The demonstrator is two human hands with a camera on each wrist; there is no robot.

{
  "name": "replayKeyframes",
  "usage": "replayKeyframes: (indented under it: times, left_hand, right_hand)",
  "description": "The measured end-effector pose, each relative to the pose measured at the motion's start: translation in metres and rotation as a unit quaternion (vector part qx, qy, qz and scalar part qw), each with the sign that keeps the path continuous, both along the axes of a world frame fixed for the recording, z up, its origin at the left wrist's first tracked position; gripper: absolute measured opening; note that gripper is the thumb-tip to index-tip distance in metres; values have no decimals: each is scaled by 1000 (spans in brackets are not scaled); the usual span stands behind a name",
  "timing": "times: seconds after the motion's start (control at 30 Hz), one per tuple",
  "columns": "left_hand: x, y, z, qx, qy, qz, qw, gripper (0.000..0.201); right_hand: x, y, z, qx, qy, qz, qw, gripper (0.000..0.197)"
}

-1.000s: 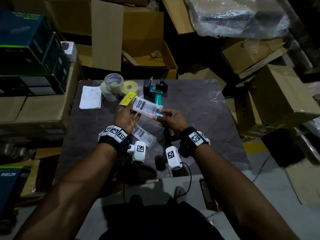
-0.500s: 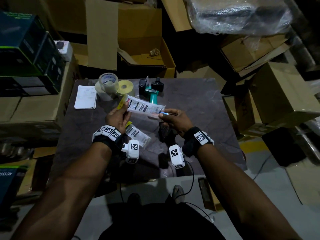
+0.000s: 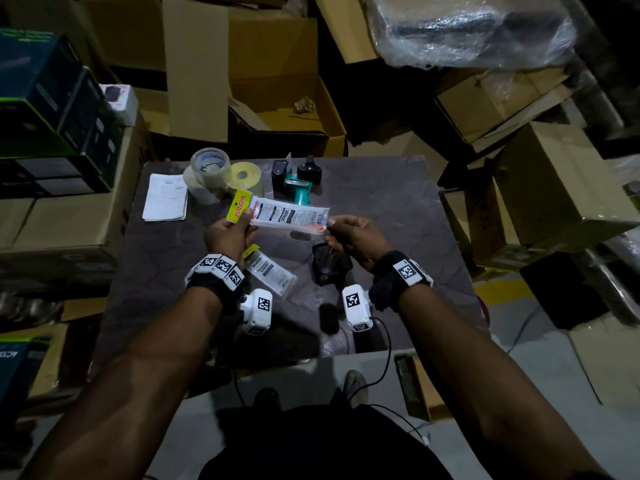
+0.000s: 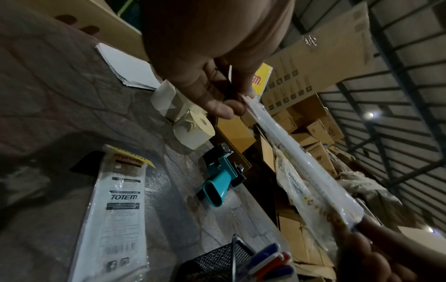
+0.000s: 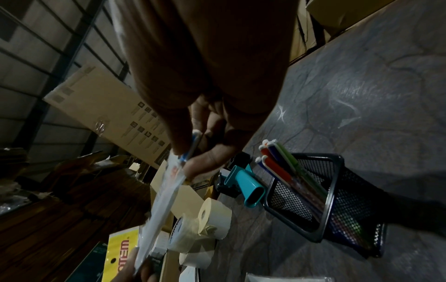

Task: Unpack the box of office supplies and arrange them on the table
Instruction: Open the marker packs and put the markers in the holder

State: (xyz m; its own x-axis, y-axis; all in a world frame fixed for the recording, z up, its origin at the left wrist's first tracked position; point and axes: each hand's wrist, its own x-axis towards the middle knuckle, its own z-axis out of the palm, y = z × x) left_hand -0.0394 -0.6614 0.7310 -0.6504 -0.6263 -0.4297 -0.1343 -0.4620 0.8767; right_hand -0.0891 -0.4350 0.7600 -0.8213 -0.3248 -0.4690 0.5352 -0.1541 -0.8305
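Note:
Above the dark marble table I hold a clear pen pack with a yellow header, level between both hands. My left hand pinches the header end; its fingers curl on the pack. My right hand pinches a blue pen at the other end of the pack. A second pack lies flat below the left hand. A black mesh holder with several coloured pens stands under my right hand.
At the table's back lie a paper sheet, a clear tape roll, a yellow roll and a teal tape dispenser. An open cardboard box stands behind the table. Stacked boxes surround it.
The pack has swung from tilted to nearly level, and both hands have lifted it slightly away from me. The right hand still pinches at the pack's right end.

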Motion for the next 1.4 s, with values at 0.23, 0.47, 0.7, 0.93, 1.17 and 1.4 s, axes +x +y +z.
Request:
replayKeyframes:
  times: [0.23,0.47,0.7,0.93,1.17,1.4]
  left_hand:
    - [3,5,-6,13,11,-6,1000,9]
    - [8,2,-5,48,29,-19,998,30]
    - [10,-21,-11,114,-16,13,993,16]
    - [5,-14,-23,74,-33,47,996,33]
    - [-1,-28,-23,67,-30,60,996,31]
    - [-5,-13,-14,85,-18,31,996,36]
  right_hand:
    - [5,-12,-4,5,-45,-27,999,13]
    - [8,-19,-6,11,-43,-16,999,13]
    - [7,14,-24,68,-17,-36,997,6]
    - [-2,58,-21,153,38,-62,986,12]
    - [-35,101,-4,333,151,53,929,22]
    - [-32,38,1,438,284,172,836,19]
